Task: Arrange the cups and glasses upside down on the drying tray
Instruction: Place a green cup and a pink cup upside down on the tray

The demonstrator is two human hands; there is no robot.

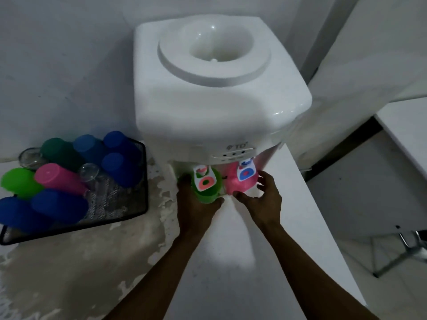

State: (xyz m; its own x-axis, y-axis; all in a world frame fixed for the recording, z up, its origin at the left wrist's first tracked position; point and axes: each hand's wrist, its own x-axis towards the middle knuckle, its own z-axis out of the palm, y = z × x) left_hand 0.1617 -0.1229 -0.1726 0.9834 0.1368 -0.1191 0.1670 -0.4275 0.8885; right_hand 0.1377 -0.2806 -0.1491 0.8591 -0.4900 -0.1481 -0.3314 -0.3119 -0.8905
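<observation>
A green cup [206,195] stands under the left tap of the white water dispenser [217,107], and my left hand [196,204] is wrapped around it. A pink cup [240,184] stands under the right tap. My right hand [263,199] is around the pink cup with fingers spread, touching its sides. At the left, a black mesh drying tray [129,211] holds several cups upside down: blue [59,205], pink [59,179], green [19,183] and dark green [59,152], plus clear glasses [89,172].
The dispenser and tray rest on a white counter [231,262] with worn, peeling patches at the left. The counter's right edge drops to a floor where a white table [406,125] with metal legs stands. A grey wall is behind.
</observation>
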